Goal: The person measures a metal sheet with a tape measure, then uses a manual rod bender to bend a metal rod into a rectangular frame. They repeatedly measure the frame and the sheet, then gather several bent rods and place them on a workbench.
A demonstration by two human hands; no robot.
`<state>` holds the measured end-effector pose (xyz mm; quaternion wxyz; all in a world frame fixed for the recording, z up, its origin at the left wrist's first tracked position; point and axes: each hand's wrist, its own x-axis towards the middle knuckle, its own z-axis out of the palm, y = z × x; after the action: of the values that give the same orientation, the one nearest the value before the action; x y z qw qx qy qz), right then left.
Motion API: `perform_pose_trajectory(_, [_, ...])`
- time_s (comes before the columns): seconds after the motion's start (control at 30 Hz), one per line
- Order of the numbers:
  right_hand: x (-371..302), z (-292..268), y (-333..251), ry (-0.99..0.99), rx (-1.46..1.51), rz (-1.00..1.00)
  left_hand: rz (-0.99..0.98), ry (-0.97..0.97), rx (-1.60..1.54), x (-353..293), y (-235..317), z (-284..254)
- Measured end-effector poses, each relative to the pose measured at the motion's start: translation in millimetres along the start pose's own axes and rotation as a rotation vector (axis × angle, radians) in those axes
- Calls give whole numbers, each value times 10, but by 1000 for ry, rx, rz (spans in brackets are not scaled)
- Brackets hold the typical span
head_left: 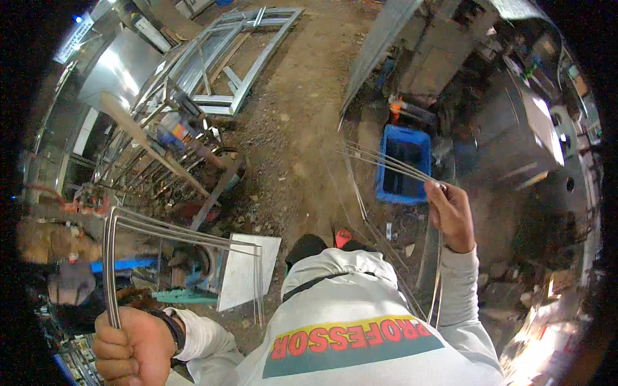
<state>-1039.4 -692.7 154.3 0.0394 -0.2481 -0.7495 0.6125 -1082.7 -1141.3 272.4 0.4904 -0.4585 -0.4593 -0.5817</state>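
Note:
My left hand [132,350], at the lower left, is closed round a bundle of thin bent metal rods [111,270]. The bundle rises from the fist, turns at a rounded corner and runs right, then bends down again in front of a white board. At the right, my right hand [450,215] pinches a second set of bent metal rods [386,161] at its corner. One side of that set reaches left across a blue tub; another runs down beside my forearm. Both sets are held apart, one on each side of my body.
The white board [238,280] leans low on the left. The blue tub [402,198] stands ahead on the right. A large metal frame [269,61] lies on the dirt floor farther off. Clutter with a wooden plank [151,145] fills the left; a grey cabinet [508,138] stands right.

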Motion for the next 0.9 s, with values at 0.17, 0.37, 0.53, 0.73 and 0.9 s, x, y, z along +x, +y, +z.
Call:
perform_pose_trajectory(0.17, [1970,390,-759,-3,73,13,111,-227,-140,229,-2075,407])
perform_pose_trajectory(0.37, [4192,1001,-1530,147,36,5,26,-340,-226,56,-4727,542])
perform_pose_trajectory(0.53, [5932,1061,-2146,303,-40,-38,28,-384,-242,350,-6953,631])
perform_pose_trajectory(0.73, [7701,1280,-2657,511,27,-46,-14,-195,57,403,-9267,364])
perform_pose_trajectory(0.9, [9770,1598,-2977,533,5,-40,29,-255,47,484,-11473,911])
